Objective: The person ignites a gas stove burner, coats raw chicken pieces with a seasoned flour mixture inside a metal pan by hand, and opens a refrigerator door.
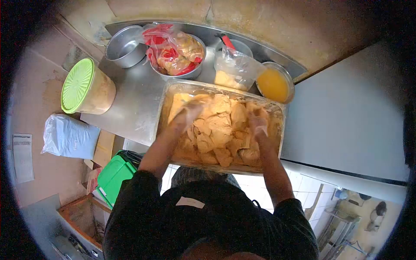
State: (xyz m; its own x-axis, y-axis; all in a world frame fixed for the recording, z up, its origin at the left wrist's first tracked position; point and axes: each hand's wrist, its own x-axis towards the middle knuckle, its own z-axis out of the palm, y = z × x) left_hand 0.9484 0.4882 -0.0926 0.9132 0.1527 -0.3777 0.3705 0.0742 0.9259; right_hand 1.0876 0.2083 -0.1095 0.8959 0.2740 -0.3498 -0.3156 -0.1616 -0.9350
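Note:
A large metal tray [283,130] holds several flat, irregular pieces [219,128] of food coated in orange-tan flour, probably chicken. My left hand [193,112] is over the left back part of the tray, at the loose flour and the pieces' edge. Motion smears its fingers. On the tray's right side, my right hand [258,120] reaches down among the coated pieces; its fingers are blurred and partly hidden by flour. Something thin and clear, perhaps a glove, shows at both wrists. Whether either hand grips a piece is unclear.
Behind the tray stand an empty metal pan [125,47], a bowl [172,77] with bagged food, a clear bag of pale powder [229,80] and a bowl of yellow-orange liquid [273,86]. A green-lidded tub [102,93] is at left, above a green bin [116,177]. A white surface [342,117] borders the right.

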